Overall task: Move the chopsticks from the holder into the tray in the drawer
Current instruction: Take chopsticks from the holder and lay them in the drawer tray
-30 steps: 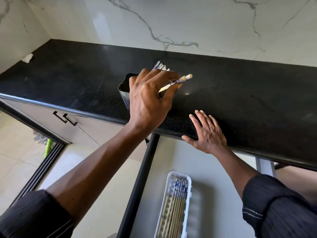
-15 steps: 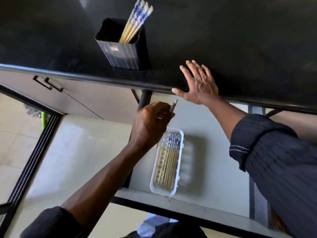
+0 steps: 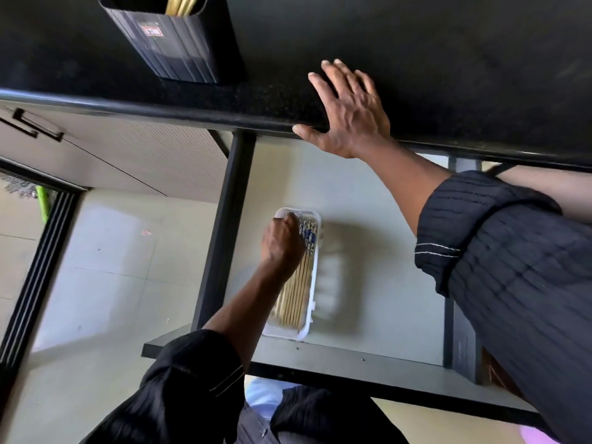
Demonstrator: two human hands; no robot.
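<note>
A black ribbed holder (image 3: 179,43) stands on the black counter near its front edge, with several wooden chopsticks (image 3: 184,4) sticking out of its top. Below, the open drawer holds a white tray (image 3: 312,283) with several chopsticks (image 3: 299,290) lying lengthwise, blue-patterned ends at the far side. My left hand (image 3: 282,241) is down in the far left end of the tray, fingers curled on the chopsticks there; its fingertips are hidden. My right hand (image 3: 349,113) lies flat with fingers spread on the counter edge.
The black counter (image 3: 448,75) runs across the top. The drawer's pale floor (image 3: 384,251) lies right of the tray, its dark side rail (image 3: 224,235) to the left. Cabinet fronts with black handles (image 3: 32,125) sit at left. Pale floor tiles lie below.
My left hand carried a chopstick from the holder down into the drawer and now rests in the tray's far end. The view tilted downward. My right hand stayed on the counter edge.
</note>
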